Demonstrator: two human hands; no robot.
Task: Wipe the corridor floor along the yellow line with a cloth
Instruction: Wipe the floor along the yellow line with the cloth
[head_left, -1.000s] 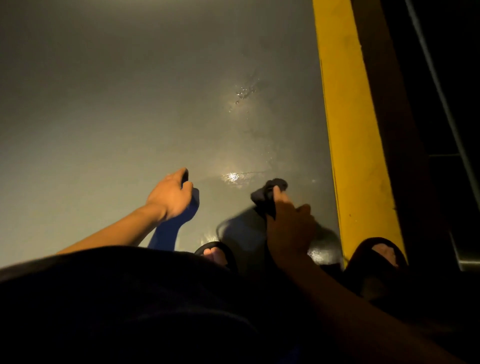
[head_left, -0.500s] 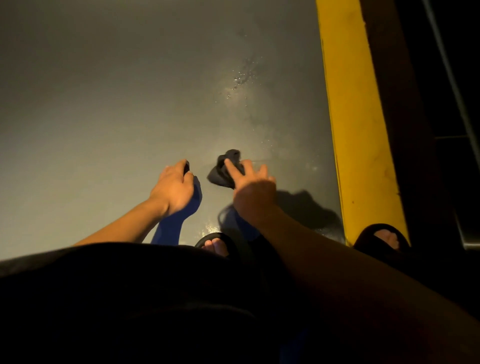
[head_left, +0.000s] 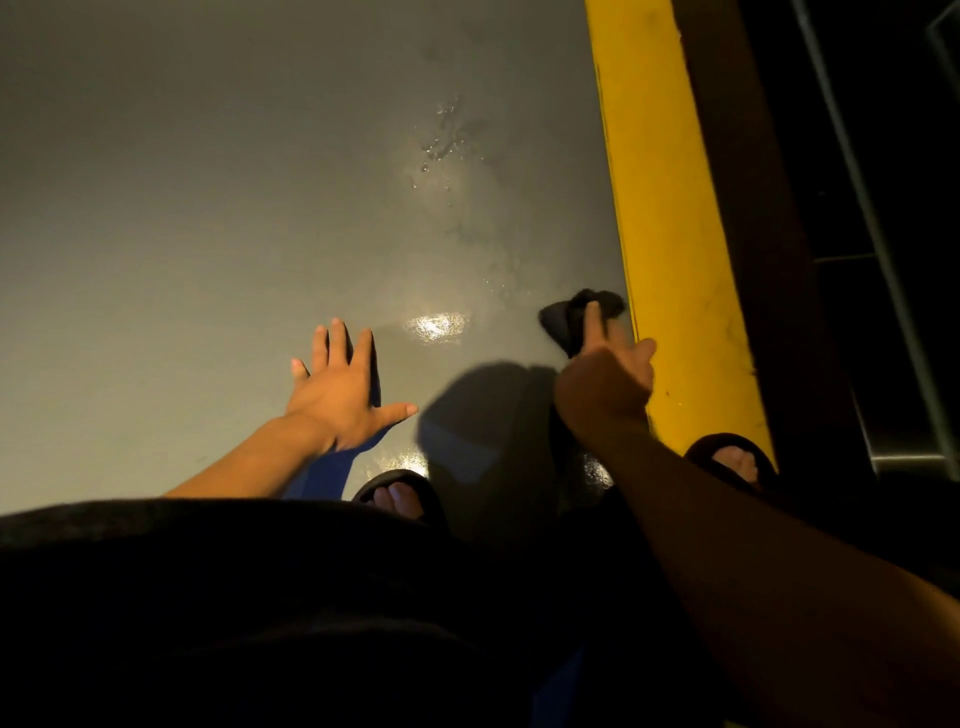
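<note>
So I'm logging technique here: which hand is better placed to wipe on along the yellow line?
Right. The right hand already grips the dark cloth beside the yellow line; the left hand is spread open, farther off.

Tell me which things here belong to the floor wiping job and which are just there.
Part of the job:
dark cloth, held in the right hand
grey floor, with wet drops
yellow line

Just there:
left hand, fingers spread, holding nothing
black sandals
</note>
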